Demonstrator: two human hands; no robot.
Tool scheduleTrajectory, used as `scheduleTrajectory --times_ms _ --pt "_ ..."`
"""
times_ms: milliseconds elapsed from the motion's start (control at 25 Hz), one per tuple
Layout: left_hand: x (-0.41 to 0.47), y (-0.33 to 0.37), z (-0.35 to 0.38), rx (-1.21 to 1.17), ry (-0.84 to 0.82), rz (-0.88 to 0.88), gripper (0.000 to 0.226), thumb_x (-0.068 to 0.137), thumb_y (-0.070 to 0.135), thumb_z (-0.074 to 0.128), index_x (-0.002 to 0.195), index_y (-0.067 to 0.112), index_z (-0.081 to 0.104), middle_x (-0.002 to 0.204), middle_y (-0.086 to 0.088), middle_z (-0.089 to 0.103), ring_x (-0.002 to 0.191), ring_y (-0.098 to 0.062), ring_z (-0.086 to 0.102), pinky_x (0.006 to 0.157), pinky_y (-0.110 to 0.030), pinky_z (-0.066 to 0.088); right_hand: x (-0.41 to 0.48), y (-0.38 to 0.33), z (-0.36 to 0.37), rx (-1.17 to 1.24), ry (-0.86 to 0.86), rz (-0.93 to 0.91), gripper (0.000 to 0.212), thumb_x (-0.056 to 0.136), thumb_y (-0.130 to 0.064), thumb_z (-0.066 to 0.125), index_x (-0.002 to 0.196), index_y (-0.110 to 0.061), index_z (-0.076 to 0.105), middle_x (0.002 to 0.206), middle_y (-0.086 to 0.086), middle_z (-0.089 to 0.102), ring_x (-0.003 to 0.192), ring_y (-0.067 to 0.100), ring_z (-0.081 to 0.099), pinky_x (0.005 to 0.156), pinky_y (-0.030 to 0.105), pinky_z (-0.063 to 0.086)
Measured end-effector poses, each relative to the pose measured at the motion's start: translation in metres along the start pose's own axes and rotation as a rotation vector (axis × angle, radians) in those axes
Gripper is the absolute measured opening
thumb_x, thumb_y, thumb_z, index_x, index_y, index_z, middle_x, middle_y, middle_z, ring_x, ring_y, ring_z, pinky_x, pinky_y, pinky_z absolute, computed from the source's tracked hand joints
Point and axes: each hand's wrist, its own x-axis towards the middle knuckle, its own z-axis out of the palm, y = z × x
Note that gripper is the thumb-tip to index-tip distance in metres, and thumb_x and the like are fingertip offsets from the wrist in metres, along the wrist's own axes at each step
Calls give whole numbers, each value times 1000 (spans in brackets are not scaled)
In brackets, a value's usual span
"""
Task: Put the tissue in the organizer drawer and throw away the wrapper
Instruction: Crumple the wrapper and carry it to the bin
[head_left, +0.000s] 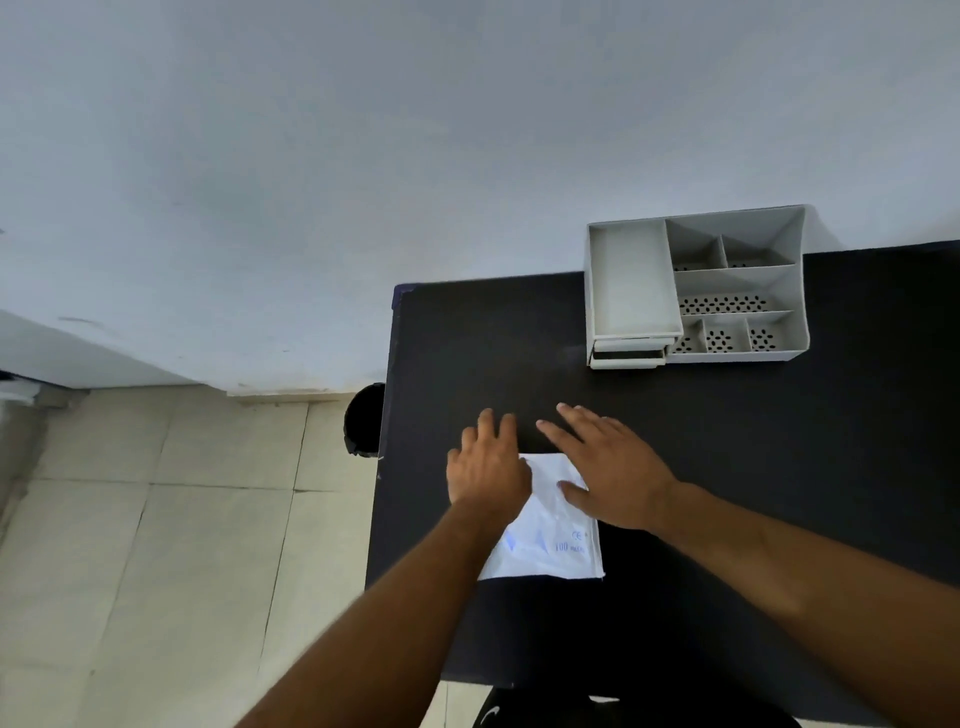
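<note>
A flat white wrapper (550, 540) with faint blue print lies on the black table (779, 467), near its left front part. My left hand (488, 467) rests over the wrapper's upper left corner, fingers spread. My right hand (608, 467) lies flat over its upper right corner, thumb on the white surface. Neither hand grips it. The tissue itself is not visible. A grey desk organizer (696, 288) stands at the table's far edge, with small drawers (628, 356) at its front left, the lower one slightly pulled out.
A black waste bin (365, 418) stands on the tiled floor just left of the table's left edge. A pale wall runs behind the table. The organizer's open compartments hold nothing that I can see.
</note>
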Motion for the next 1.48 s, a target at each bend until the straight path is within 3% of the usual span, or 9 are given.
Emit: scheduleTrajectory --times_ms 280,480,600,680,840,1040,1200,1360,1480 --pt "-54 -56 43 -371 -291 -346 87 87 62 62 152 19 23 150 -11 42 133 -36 49 104 -48 46 14 -47 49 -221 -292 -2 106 83 -62 63 157 -35 -8 164 13 19 136 32 44 109 45 40" --pt "-72 -67 49 -838 -378 -262 72 86 13 72 149 17 36 139 -8 54 121 -24 57 98 -37 52 19 -62 62 -56 -367 142 78 89 -41 64 154 -30 22 137 11 56 117 28 61 97 38 51" --pt "-77 -68 36 -1024 -418 -200 62 88 0 67 143 16 44 113 -4 60 97 -21 62 82 -38 55 24 -73 66 322 -203 281 10 90 -31 59 95 -25 65 98 4 73 91 23 70 76 30 53" --pt "-78 -75 28 -1103 -379 -192 62 87 0 71 141 16 46 111 -4 63 96 -21 64 79 -38 57 23 -86 59 646 -143 407 16 92 -18 59 78 -18 68 84 6 73 78 21 71 65 27 54" --pt "-80 -96 18 -1026 -245 -216 30 89 16 75 117 9 67 101 -6 72 77 -10 68 61 -17 56 10 -107 42 1059 -218 413 10 93 -7 63 93 -4 72 95 15 75 90 24 74 81 37 62" --pt "-89 -118 12 -934 -218 -278 33 91 29 71 100 -2 73 96 -18 74 81 -22 66 79 -36 58 -18 -123 35 1309 -416 398 26 95 -21 60 114 -5 68 115 16 73 105 26 71 92 42 57" --pt "-110 -111 2 -838 -273 -216 29 92 32 70 100 4 68 98 -12 72 89 -23 70 76 -34 58 -38 -134 41 1435 -327 478 48 98 -49 51 106 -6 71 107 15 76 100 27 72 88 41 58" --pt "-147 -92 3 -848 -99 -254 17 91 19 72 97 17 57 90 2 61 86 -15 63 66 -21 52 -59 -139 52 1330 -210 377 26 91 -18 68 111 -2 70 110 17 75 94 24 75 81 37 60" --pt "-179 -89 9 -960 -67 -305 16 90 14 73 99 16 60 97 -1 65 89 -16 65 77 -28 57 -77 -144 61 1367 -156 291 40 86 -2 72 120 -21 63 106 14 75 96 29 74 80 43 60"
